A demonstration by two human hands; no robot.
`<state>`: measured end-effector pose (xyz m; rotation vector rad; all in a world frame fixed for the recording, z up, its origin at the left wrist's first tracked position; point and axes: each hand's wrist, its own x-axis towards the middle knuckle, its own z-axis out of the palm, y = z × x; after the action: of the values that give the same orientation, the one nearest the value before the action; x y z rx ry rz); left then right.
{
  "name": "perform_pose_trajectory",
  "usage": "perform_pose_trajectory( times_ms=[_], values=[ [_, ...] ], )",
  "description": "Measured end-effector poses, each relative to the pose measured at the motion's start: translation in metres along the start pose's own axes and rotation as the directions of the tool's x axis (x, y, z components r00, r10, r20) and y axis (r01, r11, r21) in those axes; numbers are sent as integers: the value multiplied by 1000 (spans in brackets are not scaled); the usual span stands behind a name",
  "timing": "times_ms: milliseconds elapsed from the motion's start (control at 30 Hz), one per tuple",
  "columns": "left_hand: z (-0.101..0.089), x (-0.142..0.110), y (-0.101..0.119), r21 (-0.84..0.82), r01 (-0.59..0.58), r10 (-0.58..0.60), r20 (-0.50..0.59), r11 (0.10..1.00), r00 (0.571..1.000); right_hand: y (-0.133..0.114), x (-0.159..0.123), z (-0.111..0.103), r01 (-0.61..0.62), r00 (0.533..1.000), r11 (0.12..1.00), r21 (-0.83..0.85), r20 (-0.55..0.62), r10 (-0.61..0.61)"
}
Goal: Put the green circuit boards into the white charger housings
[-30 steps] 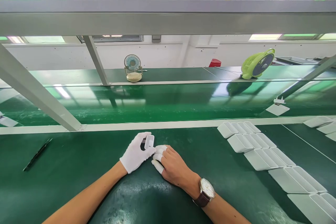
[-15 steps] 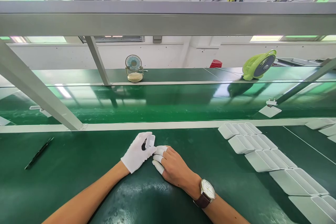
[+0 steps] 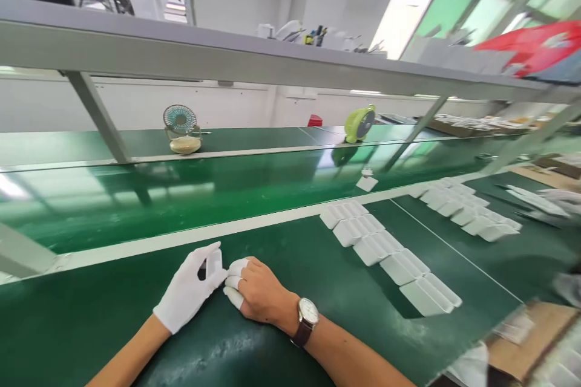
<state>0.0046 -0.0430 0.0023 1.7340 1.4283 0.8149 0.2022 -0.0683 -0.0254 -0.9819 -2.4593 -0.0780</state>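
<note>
My left hand (image 3: 188,290), in a white glove, is closed on a small white plastic part (image 3: 214,262), held between thumb and fingers just above the green work surface (image 3: 272,338). A dark gap shows between the part and the palm. My right hand (image 3: 261,291) wears white finger cots on several fingers and a watch (image 3: 308,312) on its wrist. Its fingers are curled together beside the left fingertips, close to the part's lower edge. Whatever those right fingers pinch is hidden.
White compartment trays (image 3: 379,247) lie in a slanting row to the right, with another row of trays (image 3: 467,208) beyond. Behind the pale rail (image 3: 254,222) runs a glossy green belt (image 3: 227,187). A beige fan (image 3: 181,128) and a green fan (image 3: 360,124) stand behind it, under a shelf (image 3: 272,63).
My view has swung to the right, bringing the far trays and the right table edge into sight. The black pen-like tool has left the picture. Both hands keep nearly the same pose.
</note>
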Motion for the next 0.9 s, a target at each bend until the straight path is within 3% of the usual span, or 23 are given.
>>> perform_pose_trajectory(
  times_ms=[267, 533, 700, 900],
  values=[
    [0, 2, -6, 96, 30, -30, -4, 995, 1000, 9, 1, 5, -145, 985, 989, -16, -92, 143],
    [1, 9, -20, 116, -2, 1, 4, 993, 1000, 30, 8, -4, -335, 942, 936, -105, -62, 330],
    [3, 8, -16, 135, -80, 76, 32, 988, 997, 39, 2, -17, -361, 932, 920, -152, -48, 358],
    [4, 3, -10, 108, -131, 134, -22, 986, 991, 41, -10, -21, -345, 938, 925, -157, -36, 344]
  ],
)
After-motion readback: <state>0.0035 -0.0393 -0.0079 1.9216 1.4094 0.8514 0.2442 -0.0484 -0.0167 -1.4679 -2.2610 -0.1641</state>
